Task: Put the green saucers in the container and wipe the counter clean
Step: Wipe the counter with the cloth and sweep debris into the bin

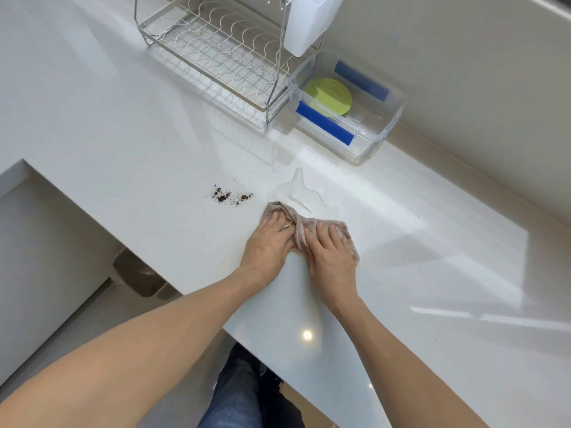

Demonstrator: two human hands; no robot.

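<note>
Green saucers (329,95) lie stacked inside a clear plastic container (375,140) with blue clip handles, at the back right of the white counter (154,134). A crumpled beige cloth (301,228) lies on the counter near its front edge. My left hand (268,242) presses on the cloth's left part and my right hand (329,253) on its right part, fingers bent into the fabric. A water puddle (298,188) sits just beyond the cloth. Dark brown crumbs (230,196) are scattered to the puddle's left.
A wire dish rack (216,54) stands at the back, left of the container, with a white plastic holder (309,23) hung on its right end. The wall (463,72) runs along the right. The counter edge drops to the floor on the left.
</note>
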